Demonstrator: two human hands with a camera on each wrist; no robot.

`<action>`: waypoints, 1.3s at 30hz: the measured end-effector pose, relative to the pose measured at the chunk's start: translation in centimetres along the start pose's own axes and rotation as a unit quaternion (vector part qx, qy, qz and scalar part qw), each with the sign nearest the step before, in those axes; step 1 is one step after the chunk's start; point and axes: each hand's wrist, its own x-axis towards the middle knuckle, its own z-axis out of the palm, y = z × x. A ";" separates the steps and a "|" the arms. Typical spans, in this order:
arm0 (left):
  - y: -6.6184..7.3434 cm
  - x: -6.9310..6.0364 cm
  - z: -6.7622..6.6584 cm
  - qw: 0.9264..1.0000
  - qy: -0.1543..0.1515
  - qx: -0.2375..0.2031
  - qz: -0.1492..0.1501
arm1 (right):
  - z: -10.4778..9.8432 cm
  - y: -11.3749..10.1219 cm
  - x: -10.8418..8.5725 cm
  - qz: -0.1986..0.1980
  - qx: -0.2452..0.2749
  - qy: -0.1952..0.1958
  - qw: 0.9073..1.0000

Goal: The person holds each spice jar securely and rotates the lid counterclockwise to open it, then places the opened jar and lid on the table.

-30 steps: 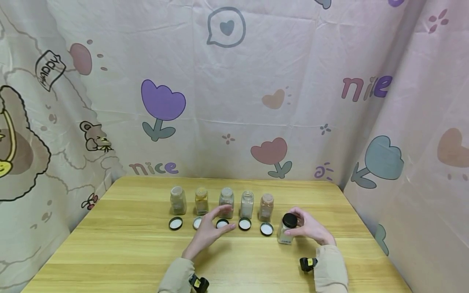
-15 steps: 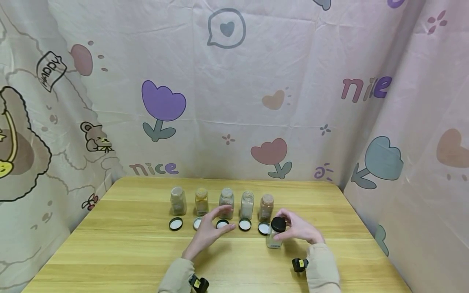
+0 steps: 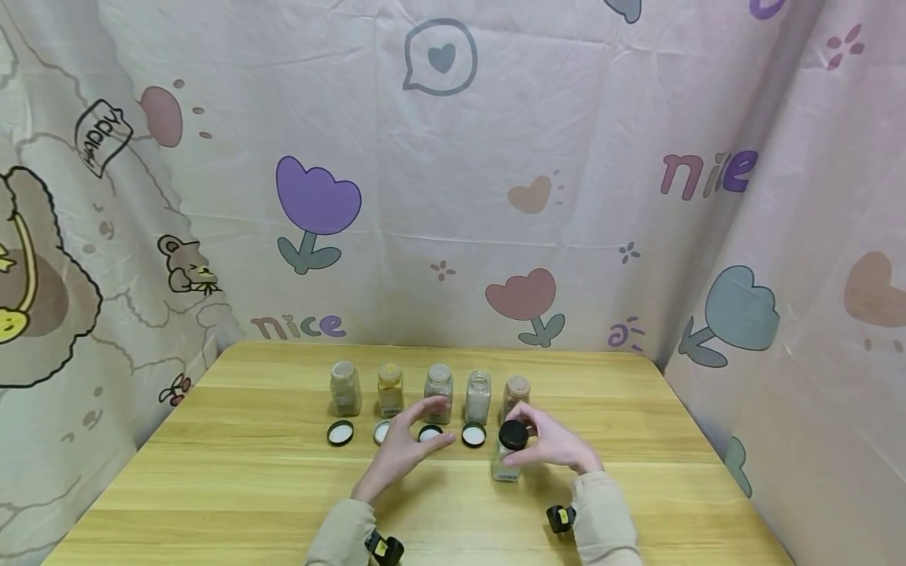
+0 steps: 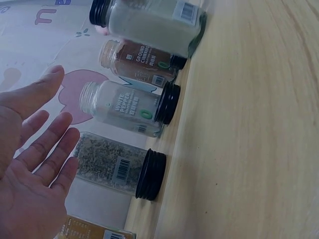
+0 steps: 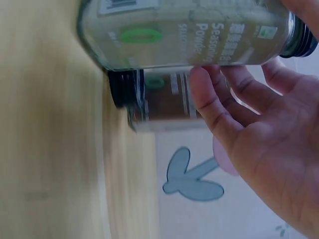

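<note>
My right hand [image 3: 552, 446] grips a clear glass jar labelled Seasoning Powder [image 5: 189, 37], its black lid [image 3: 513, 435] on top. The jar is upright; whether its base touches the table I cannot tell. My left hand [image 3: 406, 448] hovers with fingers spread and holds nothing. Behind the hands stands a row of uncapped jars: a ground cinnamon jar [image 4: 142, 59], a white pepper jar [image 4: 124, 107], a jar of grey granules [image 4: 107, 162], a yellow-filled jar [image 3: 390, 391] and a greyish jar [image 3: 345, 389] at far left. The held jar partly covers the cinnamon jar.
Black-rimmed lids lie white side up before the jars, among them a far left lid [image 3: 340, 433] and a lid before the white pepper [image 3: 473, 435]. The wooden table [image 3: 233, 487] ends at a patterned cloth backdrop [image 3: 439, 157].
My right hand has moved left with the seasoning powder jar, from the right end of the row to before the cinnamon jar, now covering its lid. The left hand has stayed still.
</note>
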 end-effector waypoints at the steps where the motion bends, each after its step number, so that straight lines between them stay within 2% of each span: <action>1: 0.0 0.0 0.0 1.000 0.001 0.001 0.000 | 0.3 -0.1 0.2 -0.002 -0.005 0.006 1.000; 10: 0.1 0.0 0.0 1.000 0.004 0.000 0.004 | 3.1 -0.7 2.0 -0.020 -0.025 0.057 0.998; 15: 0.3 0.0 0.0 1.000 0.009 -0.001 0.001 | 4.4 -1.2 2.8 -0.034 -0.055 0.082 0.995; 25: 0.3 0.0 0.1 1.000 0.007 0.003 0.009 | 5.0 -0.8 3.0 -0.036 -0.036 0.074 0.996; 34: 0.5 0.0 0.7 0.998 -0.022 0.021 0.057 | 5.8 -1.0 3.5 -0.017 -0.017 0.086 0.996; 39: 0.5 -0.2 1.1 0.996 -0.033 0.037 0.073 | 6.3 -1.1 3.8 -0.015 0.004 0.090 0.996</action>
